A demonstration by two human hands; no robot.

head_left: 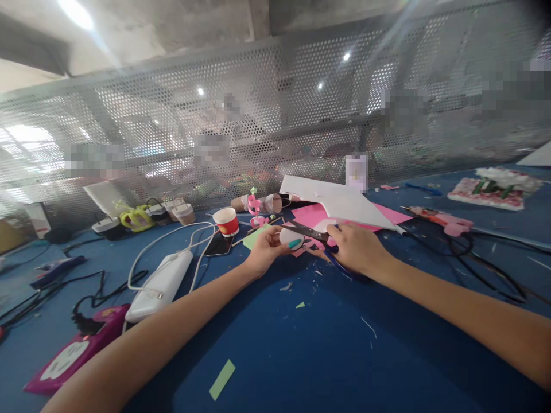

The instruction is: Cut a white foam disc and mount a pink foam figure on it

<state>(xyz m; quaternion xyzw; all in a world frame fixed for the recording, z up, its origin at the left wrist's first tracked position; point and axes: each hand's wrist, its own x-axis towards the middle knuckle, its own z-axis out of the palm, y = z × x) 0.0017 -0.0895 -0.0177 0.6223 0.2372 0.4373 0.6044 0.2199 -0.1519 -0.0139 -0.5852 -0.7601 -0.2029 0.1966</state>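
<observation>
My left hand [266,250] is closed around a small white rounded piece [291,237] of paper or foam, with a teal nail showing. My right hand [356,248] grips a pair of scissors [306,230] whose dark blades point left and meet the white piece. Pink paper scraps [306,245] lie under both hands on the blue table [301,344].
Pink and white sheets [340,206] lie behind the hands. A red paper cup [227,221], a phone [218,244], a white power bank with cable [160,284], a pink glue gun [443,221] and black cables surround them. A perforated metal screen [275,115] backs the table.
</observation>
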